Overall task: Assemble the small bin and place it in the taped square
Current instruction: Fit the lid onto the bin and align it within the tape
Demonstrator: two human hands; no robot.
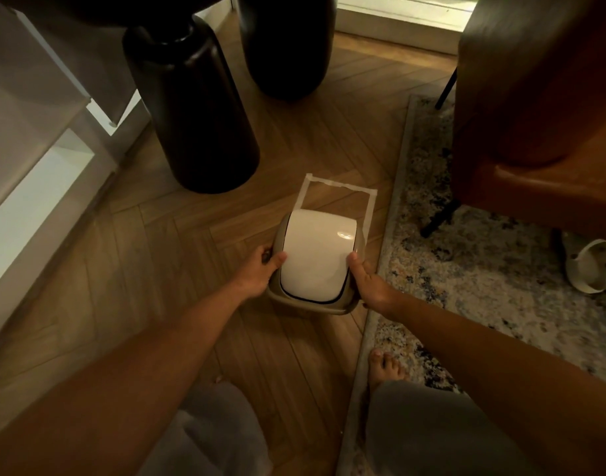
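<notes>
The small bin (317, 255) has a beige body and a white swing lid fitted on top. It is seen from above, over the wooden floor. My left hand (258, 271) grips its left side with the thumb on the lid edge. My right hand (368, 285) grips its right side the same way. A square of pale tape (339, 185) is stuck on the floor just beyond the bin. The bin covers the square's near edge; the far edge and both side strips show. Whether the bin rests on the floor is unclear.
Two tall dark round vases (198, 108) stand beyond the tape at left and centre. A brown leather chair (535, 108) with thin black legs stands on a patterned rug (466, 269) at right. A white shelf (37, 166) runs along the left. A slipper (593, 269) lies on the rug.
</notes>
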